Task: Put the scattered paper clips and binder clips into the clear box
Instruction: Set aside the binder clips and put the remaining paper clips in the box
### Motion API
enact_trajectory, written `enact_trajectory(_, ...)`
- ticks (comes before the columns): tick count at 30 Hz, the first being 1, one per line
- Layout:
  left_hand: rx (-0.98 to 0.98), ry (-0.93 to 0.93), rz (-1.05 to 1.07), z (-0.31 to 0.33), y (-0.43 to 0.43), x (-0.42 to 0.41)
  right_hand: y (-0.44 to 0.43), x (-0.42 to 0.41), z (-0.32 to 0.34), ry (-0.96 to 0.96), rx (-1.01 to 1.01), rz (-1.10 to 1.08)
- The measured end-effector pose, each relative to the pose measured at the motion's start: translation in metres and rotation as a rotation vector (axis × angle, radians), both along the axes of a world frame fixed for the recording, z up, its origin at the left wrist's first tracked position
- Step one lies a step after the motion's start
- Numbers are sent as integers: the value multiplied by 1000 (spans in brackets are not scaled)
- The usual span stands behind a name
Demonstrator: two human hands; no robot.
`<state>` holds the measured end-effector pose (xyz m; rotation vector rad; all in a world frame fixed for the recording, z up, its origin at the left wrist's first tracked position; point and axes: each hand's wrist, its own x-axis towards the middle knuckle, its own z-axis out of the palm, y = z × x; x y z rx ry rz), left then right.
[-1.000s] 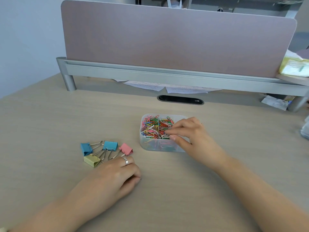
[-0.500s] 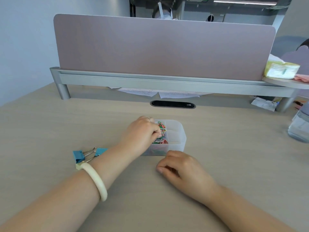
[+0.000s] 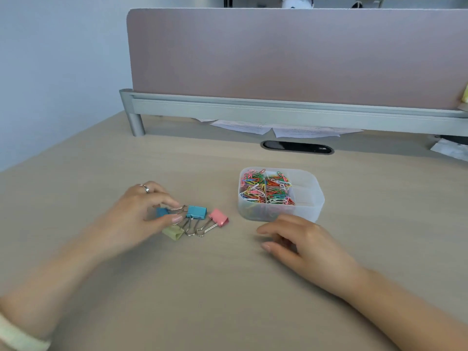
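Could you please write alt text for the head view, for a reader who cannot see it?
The person's left hand curls thumb and forefinger round a dark blue binder clip, beside a light blue clip, a pink clip and a yellow clip. The right hand rests loosely curled before a clear box of coloured paper clips.

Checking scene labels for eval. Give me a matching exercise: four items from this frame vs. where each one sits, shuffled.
1 paper clips
2 pink binder clip
3 yellow binder clip
4 dark blue binder clip

A between thumb and fingers of the left hand
B in the clear box
C desk clip nearest the box
D desk clip nearest the person

Pairs: 1-B, 2-C, 3-D, 4-A
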<state>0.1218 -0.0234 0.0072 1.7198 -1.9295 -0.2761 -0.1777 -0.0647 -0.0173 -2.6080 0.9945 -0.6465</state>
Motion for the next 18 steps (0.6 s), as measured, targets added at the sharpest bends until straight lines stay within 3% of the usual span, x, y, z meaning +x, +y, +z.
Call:
enact_trajectory(9, -45, -298, 36, -16, 17, -7, -2, 78, -3, 141, -87, 124)
enact_trajectory(18, -6, -134, 34, -15, 19, -11, -3, 72, -5, 123, -160, 55)
